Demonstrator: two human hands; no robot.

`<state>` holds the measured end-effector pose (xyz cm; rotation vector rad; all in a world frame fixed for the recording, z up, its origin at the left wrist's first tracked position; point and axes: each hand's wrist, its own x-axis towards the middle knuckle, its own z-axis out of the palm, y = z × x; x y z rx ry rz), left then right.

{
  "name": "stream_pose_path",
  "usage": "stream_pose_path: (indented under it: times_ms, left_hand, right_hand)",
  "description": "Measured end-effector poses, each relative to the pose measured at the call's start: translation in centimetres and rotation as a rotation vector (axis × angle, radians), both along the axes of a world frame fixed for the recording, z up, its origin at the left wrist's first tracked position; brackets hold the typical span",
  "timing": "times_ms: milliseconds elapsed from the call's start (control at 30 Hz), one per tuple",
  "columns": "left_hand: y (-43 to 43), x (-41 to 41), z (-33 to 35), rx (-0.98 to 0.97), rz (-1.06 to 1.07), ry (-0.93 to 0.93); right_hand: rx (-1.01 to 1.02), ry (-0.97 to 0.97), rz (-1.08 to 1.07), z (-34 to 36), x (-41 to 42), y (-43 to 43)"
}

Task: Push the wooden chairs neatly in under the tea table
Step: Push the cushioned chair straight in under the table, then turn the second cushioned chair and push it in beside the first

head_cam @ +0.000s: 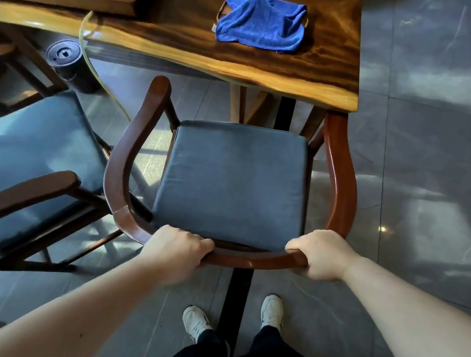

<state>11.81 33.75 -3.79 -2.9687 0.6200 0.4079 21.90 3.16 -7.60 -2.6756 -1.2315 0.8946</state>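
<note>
Second chair (25, 165): stands at the far left, angled, its grey cushion well clear of the table edge; not yet pushed in.
Black cylinder (65, 61): sits on the floor under the table's left part, beside a pale hose (97, 75); a chair sliding in there could knock it.
Left hand (178, 246): closed over the curved back rail of the wooden chair (138, 145), left of centre.
Chair cushion (234, 181): its front edge lies just at the table leg frame, mostly outside the table edge.
Tea table (274, 71): a blue cloth (260, 21) lies on top.
Right hand (320, 255): closed over the same rail, right of centre.
Right armrest tip: already at the table's corner edge.
Risk: the armrests look about level with the tabletop's edge; a firm push could jam them against it, or an uneven shove could skew the chair.
</note>
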Motion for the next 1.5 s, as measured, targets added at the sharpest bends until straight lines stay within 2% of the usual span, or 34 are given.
stream_pose_path:
  times_ms: [233, 500, 733, 900, 1000, 1067, 1200, 1367, 1500]
  left_hand:
    - [4.1, 2.0, 0.2, 0.056, 0.038, 0.072]
    - [3.7, 3.5, -0.4, -0.021, 0.007, 0.005]
    - [3.0, 2.9, -0.3, -0.035, 0.072, 0.024]
    - [2.5, 2.6, 0.1, -0.016, 0.119, 0.041]
    - [2.2, 2.0, 0.6, -0.07, 0.156, 0.021]
    - [2.1, 1.1, 1.3, -0.079, 0.184, -0.019]
    - [2.7, -2.4, 3.5, -0.075, 0.311, -0.161]
    - [5.3, -7.9, 6.1, 0.045, 0.56, -0.192]
    - [7.7, -11.4, 7.4, 0.006, 0.712, -0.206]
  right_hand:
    - [0.044, -0.029, -0.088, 0.0, -1.0, 4.0]
    - [-0.031, -0.058, 0.015, 1.0, 1.9, 3.6]
    - [-0.06, -0.025, 0.025, 1.0, 1.9, 3.3]
    - [-0.076, 0.049, -0.043, 1.1, 1.5, 3.6]
    - [-0.09, 0.109, -0.053, 1.6, 1.6, 3.6]
    - [-0.089, 0.133, 0.003, 2.4, 1.8, 4.1]
    - [0.052, 0.065, 0.199, 4.9, 1.7, 7.5]
    - [0.152, 0.092, 0.415, 8.3, 1.5, 15.2]
    - [0.179, 0.016, 0.542, 9.3, 0.2, 21.2]
